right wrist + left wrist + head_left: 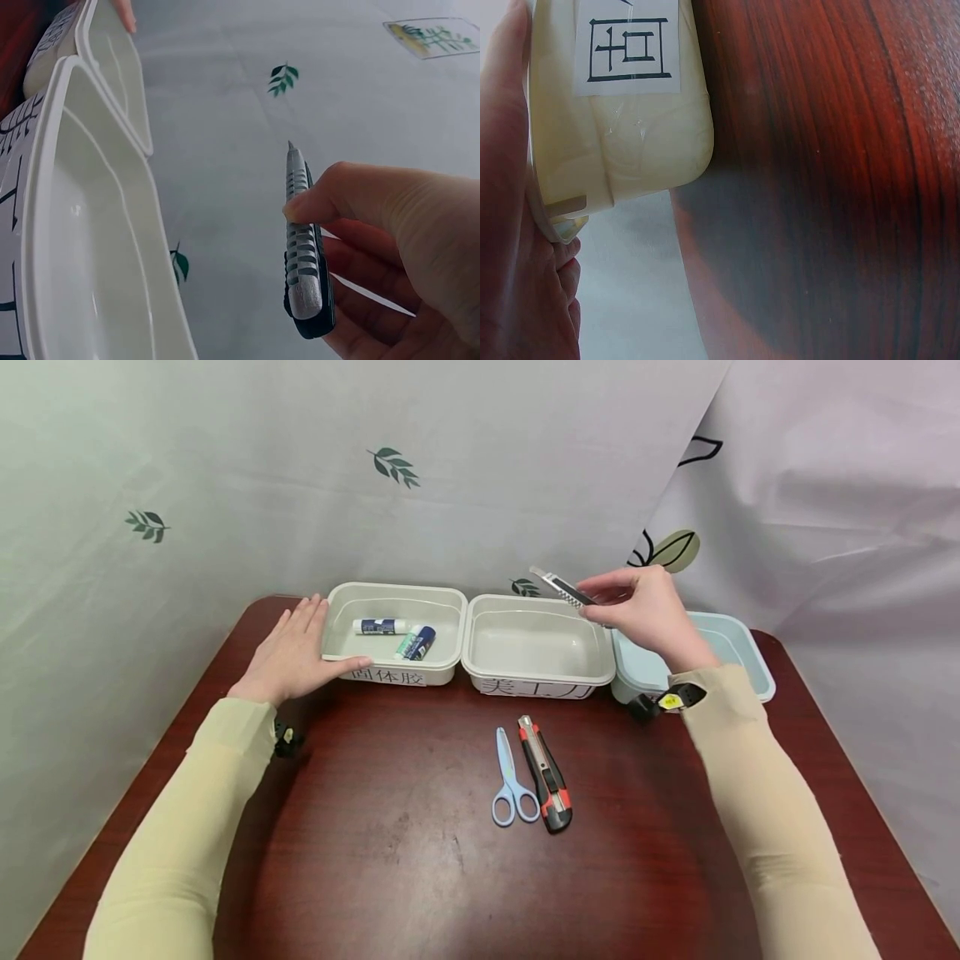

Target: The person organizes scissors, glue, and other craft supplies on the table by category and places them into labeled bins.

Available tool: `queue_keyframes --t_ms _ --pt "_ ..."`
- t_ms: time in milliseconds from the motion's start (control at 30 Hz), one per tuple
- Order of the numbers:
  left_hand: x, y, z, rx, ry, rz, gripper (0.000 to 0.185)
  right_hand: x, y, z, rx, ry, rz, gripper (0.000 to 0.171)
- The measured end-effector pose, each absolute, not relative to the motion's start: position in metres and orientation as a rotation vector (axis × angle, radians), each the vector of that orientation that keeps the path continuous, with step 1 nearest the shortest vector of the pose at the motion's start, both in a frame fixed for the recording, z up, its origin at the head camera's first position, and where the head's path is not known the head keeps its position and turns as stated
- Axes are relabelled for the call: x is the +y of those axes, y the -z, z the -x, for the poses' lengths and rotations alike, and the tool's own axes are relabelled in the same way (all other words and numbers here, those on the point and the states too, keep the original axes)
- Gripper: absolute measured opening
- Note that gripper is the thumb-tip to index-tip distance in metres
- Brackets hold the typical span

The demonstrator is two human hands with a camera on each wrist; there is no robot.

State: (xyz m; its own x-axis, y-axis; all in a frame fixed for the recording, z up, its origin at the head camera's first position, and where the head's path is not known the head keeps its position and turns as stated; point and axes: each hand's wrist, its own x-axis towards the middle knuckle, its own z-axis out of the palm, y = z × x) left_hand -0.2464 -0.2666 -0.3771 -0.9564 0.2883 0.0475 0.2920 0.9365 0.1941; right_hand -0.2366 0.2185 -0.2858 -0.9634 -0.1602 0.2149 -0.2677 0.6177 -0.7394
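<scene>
My right hand point(637, 606) pinches a silver-and-black utility knife point(562, 588) between thumb and fingers. It is raised over the right end of the middle bin point(540, 677), whose inside is bare. In the right wrist view the thumb presses along the knife point(304, 247), tip pointing away. My left hand point(288, 652) rests with straight, spread fingers on the left end of the left bin point(397, 589), thumb along its front rim. In that bin lie a glue stick point(379, 627) and, beside it, a green and navy pair point(416, 643).
Blue scissors point(510, 785) and a red-and-black utility knife point(546, 777) lie side by side on the dark red table point(360, 860). A light blue bin point(750, 652) stands at the right, partly behind the right forearm. A pale curtain point(262, 468) hangs behind the bins.
</scene>
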Motion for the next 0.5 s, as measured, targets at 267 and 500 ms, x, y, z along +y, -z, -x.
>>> queue_keyframes --t_ms 267,500 --pt "-0.267 0.378 0.246 -3.068 0.325 0.459 0.124 0.212 0.302 0.251 -2.75 -1.273 -0.494 0.029" --pt "-0.267 0.379 0.246 -3.066 0.334 0.465 0.123 0.207 0.329 0.263 -2.85 -1.202 -0.557 0.028"
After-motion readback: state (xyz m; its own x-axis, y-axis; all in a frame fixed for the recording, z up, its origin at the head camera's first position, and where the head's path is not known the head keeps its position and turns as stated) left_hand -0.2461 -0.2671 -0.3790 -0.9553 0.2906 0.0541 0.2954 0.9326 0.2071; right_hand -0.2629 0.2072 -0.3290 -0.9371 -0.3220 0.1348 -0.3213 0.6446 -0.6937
